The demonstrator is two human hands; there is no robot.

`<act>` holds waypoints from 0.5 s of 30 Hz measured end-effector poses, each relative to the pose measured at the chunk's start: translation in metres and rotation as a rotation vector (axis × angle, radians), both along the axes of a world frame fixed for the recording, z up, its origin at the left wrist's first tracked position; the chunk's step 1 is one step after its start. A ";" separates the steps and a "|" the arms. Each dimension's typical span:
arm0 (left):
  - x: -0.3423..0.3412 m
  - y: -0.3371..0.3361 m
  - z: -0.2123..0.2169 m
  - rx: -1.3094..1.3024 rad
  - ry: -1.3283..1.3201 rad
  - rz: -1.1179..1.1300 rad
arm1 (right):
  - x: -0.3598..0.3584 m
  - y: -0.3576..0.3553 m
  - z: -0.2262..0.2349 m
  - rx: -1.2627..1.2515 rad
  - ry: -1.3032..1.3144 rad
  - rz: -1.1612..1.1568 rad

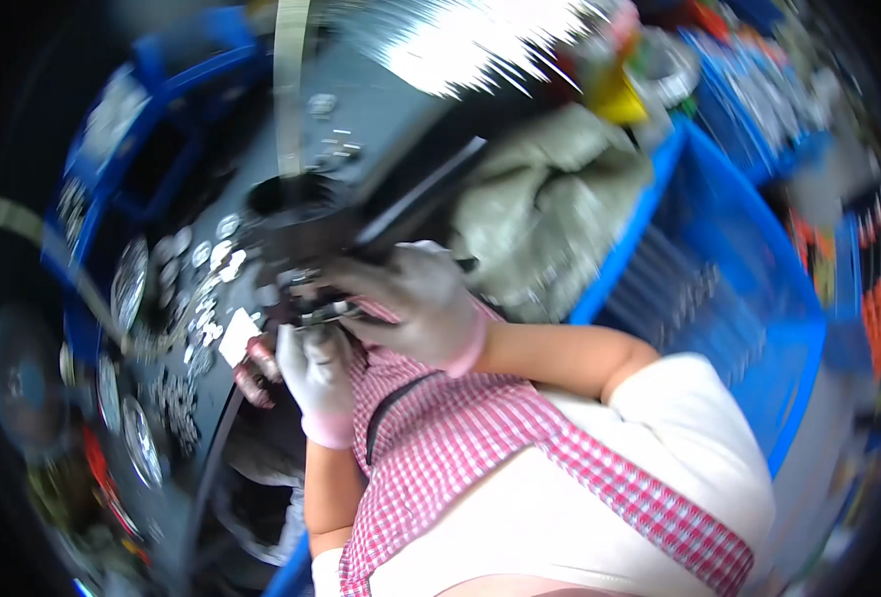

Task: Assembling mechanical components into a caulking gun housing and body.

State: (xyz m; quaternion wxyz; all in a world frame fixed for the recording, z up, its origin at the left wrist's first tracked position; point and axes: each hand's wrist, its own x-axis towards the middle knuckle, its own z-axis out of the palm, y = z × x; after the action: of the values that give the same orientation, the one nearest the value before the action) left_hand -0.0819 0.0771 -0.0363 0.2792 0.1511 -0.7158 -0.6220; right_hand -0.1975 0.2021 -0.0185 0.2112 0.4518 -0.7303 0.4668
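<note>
Both my hands wear white gloves with pink cuffs and meet at the front edge of the bench, under a black machine head (pixel 306 219). With its fingers closed, my right hand (pixel 421 303) grips a small metal part (pixel 329 312) from the right. From below and left, my left hand (pixel 316 373) has its fingertips bent against the same part. Motion blur and the fingers hide the part's exact shape. Left of my left hand lie a dark red and silver object (pixel 254 373) and a white piece like paper (pixel 239 336).
Many small shiny metal pieces (pixel 207 318) lie on the grey bench (pixel 261 149). Blue bins (pixel 122 149) line its far left side. A large blue crate (pixel 799 368) stands at my right, beside a greenish-grey sack (pixel 540 219). A pale upright strip (pixel 289 90) rises behind the machine.
</note>
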 end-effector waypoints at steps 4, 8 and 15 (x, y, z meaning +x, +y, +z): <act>-0.026 0.000 -0.010 0.035 -0.120 -0.083 | 0.012 0.034 -0.021 0.025 -0.058 -0.103; -0.058 0.049 -0.004 0.137 -0.173 -0.313 | 0.003 0.087 -0.026 0.120 -0.166 -0.258; -0.054 0.059 -0.030 0.166 -0.278 -0.271 | -0.034 0.260 -0.088 0.053 -0.117 -0.377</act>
State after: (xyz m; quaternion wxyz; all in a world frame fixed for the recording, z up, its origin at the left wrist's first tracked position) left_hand -0.1364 0.1356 -0.0658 0.0782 0.1602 -0.7073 -0.6840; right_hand -0.2313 0.4625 -0.1064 0.2397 0.2846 -0.8252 0.4250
